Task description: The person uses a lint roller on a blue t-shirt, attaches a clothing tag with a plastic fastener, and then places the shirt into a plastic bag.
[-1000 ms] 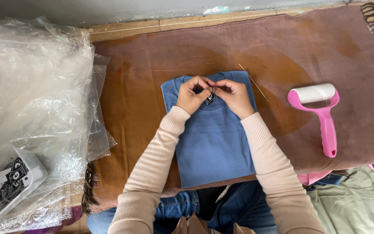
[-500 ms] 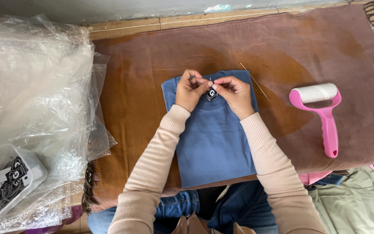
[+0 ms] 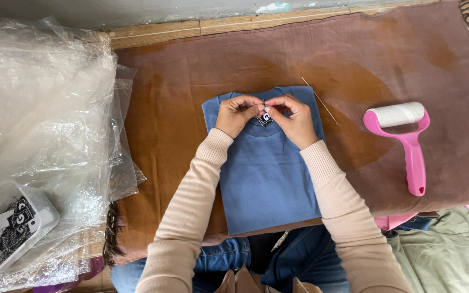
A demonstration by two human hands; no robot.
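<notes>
A folded blue shirt (image 3: 270,179) lies flat on a brown cloth (image 3: 191,97) in front of me. My left hand (image 3: 238,115) and my right hand (image 3: 294,118) meet at the shirt's collar. Between their fingertips they pinch a small black-and-white tag (image 3: 265,119) right over the neckline. Both hands rest on the upper part of the shirt. My sleeves are pale pink.
A pink lint roller (image 3: 405,141) lies on the cloth to the right. A thin stick (image 3: 319,100) lies just right of the collar. A heap of clear plastic bags (image 3: 39,125) fills the left, with a clear box of tags (image 3: 6,228) below. Green fabric (image 3: 451,255) lies lower right.
My hands have shifted slightly at the collar, working the tag between the fingertips. The shirt and the roller have not moved.
</notes>
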